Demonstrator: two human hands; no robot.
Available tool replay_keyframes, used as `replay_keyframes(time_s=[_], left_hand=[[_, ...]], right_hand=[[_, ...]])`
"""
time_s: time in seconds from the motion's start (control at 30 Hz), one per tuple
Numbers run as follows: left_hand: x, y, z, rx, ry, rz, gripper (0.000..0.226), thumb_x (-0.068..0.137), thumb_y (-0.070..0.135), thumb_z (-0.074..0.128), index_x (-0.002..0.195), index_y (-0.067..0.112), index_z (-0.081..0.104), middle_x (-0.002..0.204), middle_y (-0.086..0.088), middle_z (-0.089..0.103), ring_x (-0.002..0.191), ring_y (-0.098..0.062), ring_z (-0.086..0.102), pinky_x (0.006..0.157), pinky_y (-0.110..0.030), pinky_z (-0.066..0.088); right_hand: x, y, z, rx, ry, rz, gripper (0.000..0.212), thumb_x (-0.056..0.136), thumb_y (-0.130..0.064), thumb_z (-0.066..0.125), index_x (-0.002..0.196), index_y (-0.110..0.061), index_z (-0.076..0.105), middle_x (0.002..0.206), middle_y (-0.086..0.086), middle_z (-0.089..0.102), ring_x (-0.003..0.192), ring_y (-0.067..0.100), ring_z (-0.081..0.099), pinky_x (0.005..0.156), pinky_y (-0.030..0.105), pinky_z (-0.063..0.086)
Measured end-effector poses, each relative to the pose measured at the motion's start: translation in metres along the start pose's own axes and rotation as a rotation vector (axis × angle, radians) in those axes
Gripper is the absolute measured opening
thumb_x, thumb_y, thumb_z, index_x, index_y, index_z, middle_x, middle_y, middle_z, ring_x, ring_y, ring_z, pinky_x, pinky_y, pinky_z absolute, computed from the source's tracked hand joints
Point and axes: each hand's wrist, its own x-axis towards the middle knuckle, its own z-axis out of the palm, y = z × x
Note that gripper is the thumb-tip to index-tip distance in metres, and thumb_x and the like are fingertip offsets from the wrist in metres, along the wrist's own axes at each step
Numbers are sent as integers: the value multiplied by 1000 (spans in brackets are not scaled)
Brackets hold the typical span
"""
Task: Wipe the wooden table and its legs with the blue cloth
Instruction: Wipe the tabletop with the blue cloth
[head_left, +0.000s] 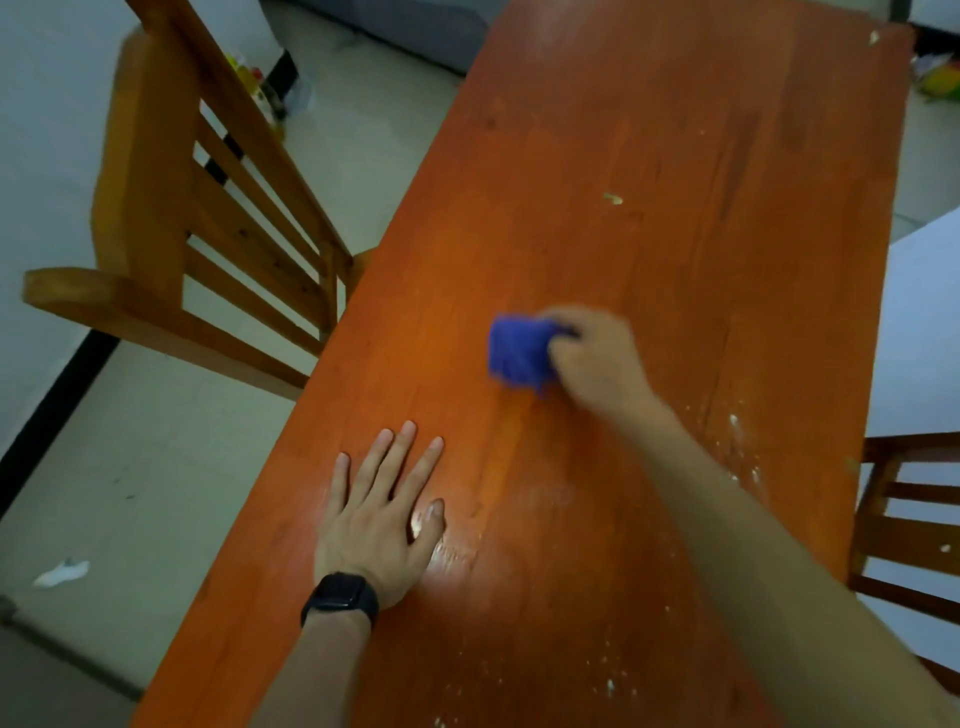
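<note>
Both hands rest on the wooden tabletop (649, 156), which runs long and narrow away from the person and fills most of the view. Its orange-red surface carries pale crumbs and smears just right of the right forearm and near the close edge, plus a small pale fleck well beyond the right hand.

A wooden chair (171, 218) stands off to the left of the left hand, its slatted back tilted in the wide view, and part of a darker chair (904, 525) shows beyond the right forearm at the table's right edge.

Reaching forward across the surface, the right hand (597, 358) has its fingers curled around the blue cloth (519, 356) and presses it onto the wood. The bunched cloth sticks out from the left side of that hand; both are blurred.

Nearer the person and to the left, well apart from the cloth, the left hand (382, 512) lies flat, palm down, fingers spread and holding nothing. A black watch (340, 597) sits on its wrist.
</note>
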Motion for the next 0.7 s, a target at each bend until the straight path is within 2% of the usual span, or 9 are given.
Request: replay_keyframes(time_s=[0.07, 0.1, 0.2, 0.3, 0.37, 0.43, 0.53, 0.6, 0.7], left_hand=[[0, 1, 0, -4, 0, -4, 61, 98, 58, 22, 156, 42, 10, 165, 9, 6, 152, -12, 0, 122, -51, 5], [-1, 1, 0, -3, 2, -3, 61, 98, 58, 23, 156, 42, 10, 165, 9, 5, 152, -12, -1, 122, -51, 4], [-2, 0, 0, -17, 3, -7, 62, 97, 57, 27, 155, 42, 10, 165, 10, 5, 152, -11, -1, 122, -50, 2], [-1, 2, 1, -63, 12, 4, 62, 97, 56, 31, 155, 42, 14, 165, 10, 8, 152, -13, 3, 122, -51, 2], [-2, 1, 3, -51, 21, 5, 63, 98, 56, 33, 155, 42, 13, 165, 9, 7, 152, -13, 2, 122, -51, 1], [-2, 1, 2, -50, 17, -2, 62, 98, 57, 27, 155, 43, 9, 165, 9, 3, 152, -13, -1, 122, -51, -1], [-3, 1, 1, -53, 27, -7, 60, 98, 57, 21, 155, 44, 8, 164, 11, 0, 152, -12, -4, 122, -50, -4], [-2, 1, -1, -60, 26, -5, 61, 98, 57, 22, 155, 44, 7, 164, 11, 1, 152, -12, -4, 122, -50, -4], [-4, 1, 0, -68, 34, -4, 61, 98, 56, 23, 155, 44, 8, 165, 10, 3, 152, -12, -2, 122, -50, -3]], right_hand=[[30, 6, -1, -277, 205, 9, 47, 77, -22, 44, 118, -26, 67, 114, -6, 67, 107, 19, 58, 97, 41, 41], [28, 11, 9, -405, 282, 15, 48, 77, -22, 46, 122, -25, 65, 120, -3, 66, 110, 24, 56, 96, 42, 38], [-38, 19, 52, -477, 330, -152, 43, 66, -20, 54, 106, -20, 71, 108, -2, 69, 94, 26, 58, 80, 35, 36], [-118, 12, 68, -380, 31, -255, 38, 63, -25, 48, 92, -24, 73, 94, -7, 70, 81, 21, 58, 73, 30, 34], [-115, 2, 53, -314, -284, -184, 34, 63, -27, 46, 84, -28, 72, 82, -9, 69, 74, 18, 60, 70, 34, 45], [-78, -8, 35, -160, -404, -49, 28, 65, -21, 49, 78, -28, 71, 70, -14, 67, 67, 7, 61, 66, 35, 52], [-31, -6, 29, -184, 32, -3, 47, 68, -20, 46, 106, -27, 73, 100, -11, 70, 93, 12, 62, 87, 36, 50], [-49, 7, 48, -385, 260, -10, 52, 70, -21, 45, 114, -28, 71, 110, -5, 69, 97, 23, 59, 85, 36, 42], [-138, 13, 82, -372, 149, -108, 45, 68, -24, 48, 103, -28, 74, 97, -6, 69, 80, 23, 56, 70, 30, 30]])
